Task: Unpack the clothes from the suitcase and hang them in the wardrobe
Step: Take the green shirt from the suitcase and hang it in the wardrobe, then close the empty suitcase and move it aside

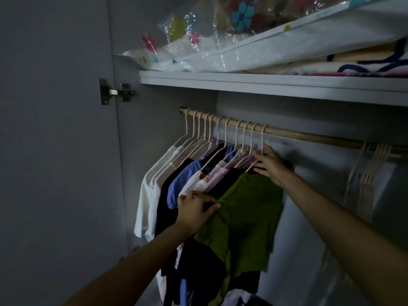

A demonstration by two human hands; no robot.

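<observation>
Wardrobe (66,151) open; wooden rail (287,132) under the shelf (265,85). Clothes hang bunched at the rail's left end. Green shirt (247,213) hangs rightmost in the bunch. Left hand (195,209) pinches its near sleeve edge. Right hand (268,162) grips its hanger (251,166) by the neck.

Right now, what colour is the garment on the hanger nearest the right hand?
Olive green short-sleeved top, clearest in the head view.
</observation>
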